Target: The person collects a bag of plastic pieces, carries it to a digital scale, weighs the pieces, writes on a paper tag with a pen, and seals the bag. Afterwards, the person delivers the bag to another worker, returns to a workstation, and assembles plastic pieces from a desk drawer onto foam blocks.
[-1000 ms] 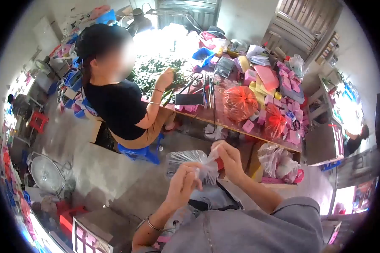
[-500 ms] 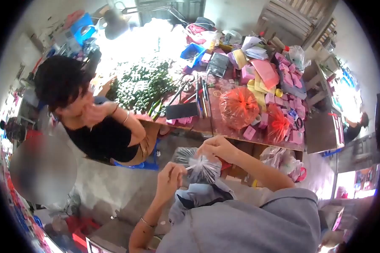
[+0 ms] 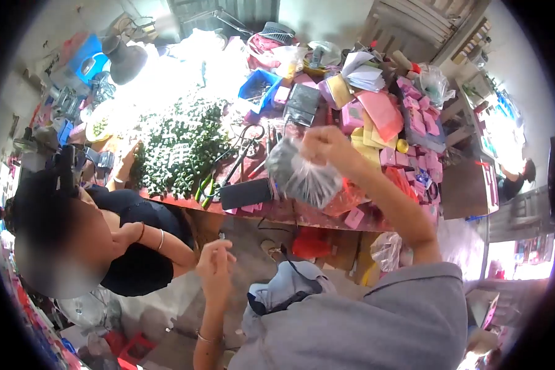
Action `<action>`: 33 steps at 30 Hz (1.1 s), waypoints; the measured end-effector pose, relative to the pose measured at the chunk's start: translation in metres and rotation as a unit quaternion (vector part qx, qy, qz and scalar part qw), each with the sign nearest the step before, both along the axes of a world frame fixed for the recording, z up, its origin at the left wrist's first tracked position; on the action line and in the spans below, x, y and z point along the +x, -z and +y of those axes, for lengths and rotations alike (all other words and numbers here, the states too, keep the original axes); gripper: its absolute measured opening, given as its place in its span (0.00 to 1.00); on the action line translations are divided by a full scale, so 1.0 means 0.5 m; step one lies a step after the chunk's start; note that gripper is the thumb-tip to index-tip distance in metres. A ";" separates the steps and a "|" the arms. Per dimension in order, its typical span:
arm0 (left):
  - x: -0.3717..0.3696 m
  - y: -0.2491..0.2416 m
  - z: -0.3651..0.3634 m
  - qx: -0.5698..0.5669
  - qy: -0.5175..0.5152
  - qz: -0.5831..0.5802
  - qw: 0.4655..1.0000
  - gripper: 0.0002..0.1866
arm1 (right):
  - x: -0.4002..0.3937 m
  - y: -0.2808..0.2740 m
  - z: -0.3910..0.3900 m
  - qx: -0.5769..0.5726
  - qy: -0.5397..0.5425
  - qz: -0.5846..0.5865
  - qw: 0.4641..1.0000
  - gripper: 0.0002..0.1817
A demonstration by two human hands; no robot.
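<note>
My right hand is raised over the front of the table, its fingers closed on the gathered neck of a clear plastic bag. The bag hangs below the fist, with something dark grey showing on its left side; its contents are hard to make out. Lower and to the left, away from the table edge, my left hand has its fingers curled together. A tiny pale speck shows at its fingertips, too small to name. Behind the hanging bag lies an orange-red plastic bag, partly covered by it.
Small dark green pieces are heaped on the red table. Near them are a black box, pliers and a blue bin. Pink boxes crowd the right. A seated person is on the left.
My right hand has lifted the clear bag up and forward over the table. My left hand has come away from the bag, leftward. The seated person now reaches one hand to the table.
</note>
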State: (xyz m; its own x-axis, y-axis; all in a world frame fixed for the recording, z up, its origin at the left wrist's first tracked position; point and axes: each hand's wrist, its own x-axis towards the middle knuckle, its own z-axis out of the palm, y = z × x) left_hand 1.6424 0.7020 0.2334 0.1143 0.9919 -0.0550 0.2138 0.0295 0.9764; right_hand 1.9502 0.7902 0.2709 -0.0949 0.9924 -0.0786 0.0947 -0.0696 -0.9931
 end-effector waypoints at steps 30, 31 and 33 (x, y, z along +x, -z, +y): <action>-0.023 0.060 -0.024 -0.199 -0.084 0.013 0.976 0.09 | 0.624 0.280 0.044 -0.205 0.591 -0.310 0.715 0.23; -0.017 0.061 -0.024 -0.190 -0.073 0.018 0.979 0.09 | 0.624 0.308 0.031 -0.193 0.560 -0.382 0.709 0.21; -0.007 0.054 -0.023 -0.180 -0.064 0.024 0.981 0.09 | 0.597 0.326 -0.001 -0.165 0.525 -0.466 0.693 0.23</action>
State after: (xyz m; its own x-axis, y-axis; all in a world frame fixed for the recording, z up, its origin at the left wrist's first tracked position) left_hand 1.6386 0.6905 0.2066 -0.0221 0.9137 -0.4058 0.2310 0.3996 0.8871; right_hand 2.2487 0.7897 0.1076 0.9106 0.3889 0.1399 0.4084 -0.7950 -0.4486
